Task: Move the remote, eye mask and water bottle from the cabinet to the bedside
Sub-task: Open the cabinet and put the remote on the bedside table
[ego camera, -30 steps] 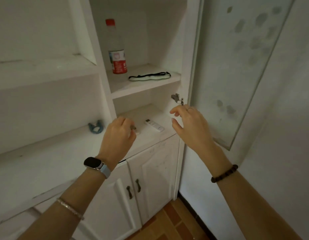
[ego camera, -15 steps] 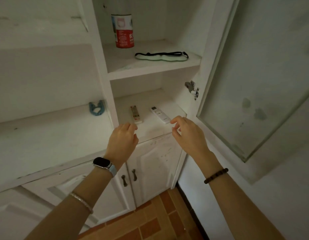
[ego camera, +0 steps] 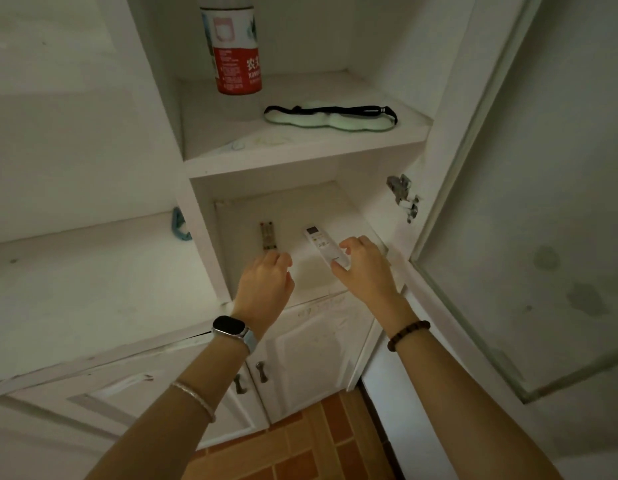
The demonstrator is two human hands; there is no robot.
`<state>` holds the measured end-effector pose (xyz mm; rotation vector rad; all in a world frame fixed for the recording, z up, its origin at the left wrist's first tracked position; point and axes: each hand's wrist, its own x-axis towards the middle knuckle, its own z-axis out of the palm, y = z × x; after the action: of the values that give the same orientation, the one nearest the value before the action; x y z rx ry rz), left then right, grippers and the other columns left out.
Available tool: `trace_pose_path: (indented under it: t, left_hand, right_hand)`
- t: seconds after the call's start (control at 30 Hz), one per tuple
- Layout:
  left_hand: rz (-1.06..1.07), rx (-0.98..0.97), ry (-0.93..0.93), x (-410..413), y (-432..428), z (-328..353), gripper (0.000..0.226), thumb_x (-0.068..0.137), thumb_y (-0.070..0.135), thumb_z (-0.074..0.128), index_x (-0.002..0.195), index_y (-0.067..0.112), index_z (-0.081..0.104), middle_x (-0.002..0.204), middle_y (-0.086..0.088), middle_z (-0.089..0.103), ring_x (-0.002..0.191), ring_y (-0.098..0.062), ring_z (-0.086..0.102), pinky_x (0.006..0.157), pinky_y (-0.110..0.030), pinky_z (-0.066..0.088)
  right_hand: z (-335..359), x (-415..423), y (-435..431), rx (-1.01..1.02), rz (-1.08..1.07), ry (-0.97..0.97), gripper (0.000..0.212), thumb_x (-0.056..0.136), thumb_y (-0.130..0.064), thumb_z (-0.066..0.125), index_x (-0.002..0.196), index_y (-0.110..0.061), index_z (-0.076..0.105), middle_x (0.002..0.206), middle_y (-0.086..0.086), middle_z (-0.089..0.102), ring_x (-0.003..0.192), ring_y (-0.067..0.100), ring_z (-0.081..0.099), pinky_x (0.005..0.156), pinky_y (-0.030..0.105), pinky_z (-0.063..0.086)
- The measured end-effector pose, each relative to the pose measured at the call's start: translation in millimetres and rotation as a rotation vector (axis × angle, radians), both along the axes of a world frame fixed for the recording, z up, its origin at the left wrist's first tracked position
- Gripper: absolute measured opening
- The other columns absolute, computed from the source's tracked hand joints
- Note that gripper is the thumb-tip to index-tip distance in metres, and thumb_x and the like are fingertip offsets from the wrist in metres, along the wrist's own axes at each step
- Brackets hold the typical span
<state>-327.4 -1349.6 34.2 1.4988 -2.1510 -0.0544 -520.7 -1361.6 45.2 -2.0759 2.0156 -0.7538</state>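
The water bottle (ego camera: 236, 50) stands upright at the back left of the cabinet's (ego camera: 300, 161) upper shelf, its top cut off by the frame. Its red label carries white characters beginning "农" and, beneath them, Latin letters reading "NONG" before they curve out of sight; the small print beside them is too fine to read. Just to the bottle's right the pale green eye mask (ego camera: 330, 116) lies flat on the same shelf, its black strap running along its far edge. On the shelf below lie two remotes, apart from each other: a grey remote (ego camera: 268, 235) with coloured buttons at its far end, and a white remote (ego camera: 323, 245) with a small display, angled toward the right. The right hand (ego camera: 366, 271) is at the near end of the white remote, thumb against that end and fingers arched over its right edge; whether it actually grips cannot be told, and the remote lies flat. The left hand (ego camera: 266, 285) hovers just short of the grey remote, fingers loosely curled and holding nothing. A smartwatch (ego camera: 231, 327) is on the left wrist, a bead bracelet (ego camera: 408, 334) on the right. The glass door (ego camera: 542, 202) stands open at the right.
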Motion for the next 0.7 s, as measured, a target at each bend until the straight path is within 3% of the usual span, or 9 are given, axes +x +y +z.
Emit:
trace_pose_path:
  t: [0.13,0.47,0.7]
  left_hand:
    - [-0.004,0.035,-0.016,-5.8,-14.4,-10.7,0.016,0.086,0.008,0.057,0.101,0.01,0.062,0.099,-0.006,0.062,0.088,-0.021,0.058,0.075,-0.035,0.052]
    - [-0.022,0.068,-0.021,-11.7,-42.2,-23.4,0.016,0.077,-0.001,0.063,0.092,0.006,0.065,0.088,-0.009,0.064,0.082,-0.026,0.06,0.07,-0.036,0.054]
    - [-0.002,0.074,-0.029,-9.0,-44.9,-27.7,0.018,0.073,-0.002,0.066,0.089,0.007,0.065,0.083,-0.008,0.062,0.076,-0.026,0.059,0.064,-0.035,0.053]
  right_hand:
    - [-16.8,3.2,-37.7,0.084,-0.059,-0.007,0.05,0.081,-0.033,0.071,0.117,-0.001,0.059,0.114,0.017,0.056,0.104,0.03,0.055,0.081,0.04,0.054]
    - [-47.8,19.3,-78.0,0.141,-0.181,-0.074,0.042,0.075,-0.031,0.077,0.099,0.002,0.065,0.102,0.016,0.058,0.096,0.029,0.056,0.068,0.031,0.047]
    - [-56.3,20.4,-84.7,0.152,-0.205,-0.125,0.04,0.074,-0.027,0.078,0.099,0.002,0.066,0.1,0.016,0.058,0.095,0.029,0.056,0.065,0.029,0.047]
